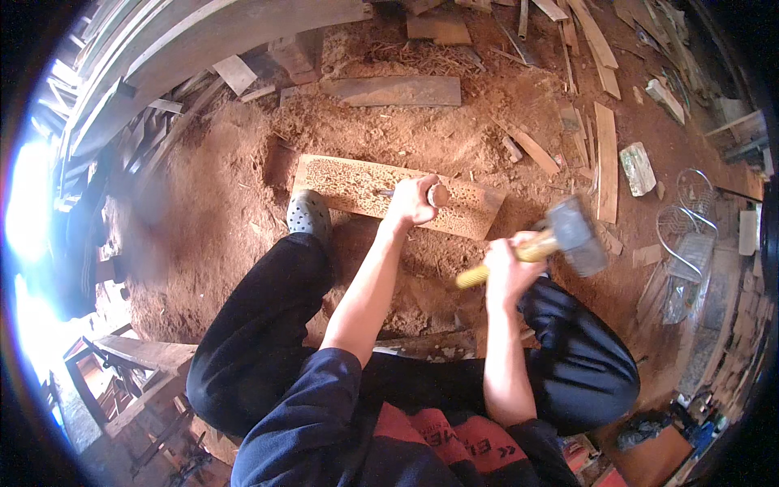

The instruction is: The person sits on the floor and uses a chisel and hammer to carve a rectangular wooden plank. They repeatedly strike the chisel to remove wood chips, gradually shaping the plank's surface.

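- Wooden board: laid on the dirt floor under the left hand; top is densely pitted with small marks.
- Chisel: clenched in the left hand, butt exposed just right of the fingers, blade pointed left; tip contact cannot be told.
- Hammer: yellow handle grasped by the right hand; blurred head is held out right of it, well apart from the chisel.
- Clog: overlaps board edge, left of left hand; board could be shifted if not weighted there.
- Risks: left knuckles could be hit by an off-centre blow; clog could be nicked if the blade is skidded leftward.
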### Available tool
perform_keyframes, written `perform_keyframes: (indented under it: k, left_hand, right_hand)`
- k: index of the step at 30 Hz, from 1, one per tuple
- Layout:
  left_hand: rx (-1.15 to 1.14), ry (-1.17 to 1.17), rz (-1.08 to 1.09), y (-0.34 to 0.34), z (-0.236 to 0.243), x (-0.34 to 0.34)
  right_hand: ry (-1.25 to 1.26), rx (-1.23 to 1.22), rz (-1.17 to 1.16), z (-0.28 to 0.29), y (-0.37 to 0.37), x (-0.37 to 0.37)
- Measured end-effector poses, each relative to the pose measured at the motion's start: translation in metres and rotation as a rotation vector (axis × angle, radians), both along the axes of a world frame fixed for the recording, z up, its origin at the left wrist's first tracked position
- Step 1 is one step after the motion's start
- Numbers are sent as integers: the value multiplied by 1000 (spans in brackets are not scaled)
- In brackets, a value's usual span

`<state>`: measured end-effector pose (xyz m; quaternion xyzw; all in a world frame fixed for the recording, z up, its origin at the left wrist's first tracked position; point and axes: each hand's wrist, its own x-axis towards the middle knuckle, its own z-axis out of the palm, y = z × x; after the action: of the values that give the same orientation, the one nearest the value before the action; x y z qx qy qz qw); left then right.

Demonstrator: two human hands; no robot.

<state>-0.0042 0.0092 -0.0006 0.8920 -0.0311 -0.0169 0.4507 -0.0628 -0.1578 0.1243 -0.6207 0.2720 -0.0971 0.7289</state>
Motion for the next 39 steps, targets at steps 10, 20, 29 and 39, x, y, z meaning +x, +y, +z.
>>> perform_keyframes:
  k: [10,20,29,39]
  left_hand:
    - [-116,103,-5,16,-2,-2]
    - [-1075,-358,581,108,-19,-4]
    - [-128,-162,-522,-113,52,-31]
    - [-167,-20,-118,9,14,-1]
  right_hand:
    - [613,-404,537,-98,-13,-13]
    - [779,-684,560,-169,-49,-34]
    - [367,159,354,-190,-58,-46]
    - [786,-231,628,-153,-44,-29]
